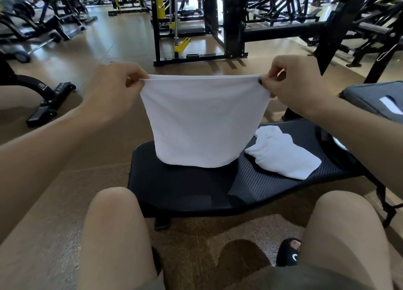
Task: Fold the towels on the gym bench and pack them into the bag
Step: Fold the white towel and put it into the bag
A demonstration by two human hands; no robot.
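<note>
Bare knees [113,224] sit nearest, before the gym bench [185,191]. Above it hangs a white towel [202,119], doubled over, top corners pinched by the left hand [113,86] at nine o'clock and the right hand [294,84] at three, both arms outstretched. A crumpled second towel [281,152] lies on the bench at four o'clock, the grey bag [370,97] beyond.

Bright indoor light, mostly daylight coming from far beyond the fingertips at top centre, where the background blows out white between the black machine frames [231,21]. Glossy floor [122,38] past the fingers carries pale glare streaks and reflections. White towel [200,121] hanging below the fingers is near overexposed, weave barely readable. Soft dark shadow on the bench [185,189] under the towel's lower edge. Strong wide-angle distortion: forearms and knees balloon toward the lower corners, uprights lean at the sides. Centre sharp; edges slightly smeared, distant equipment soft.
</note>
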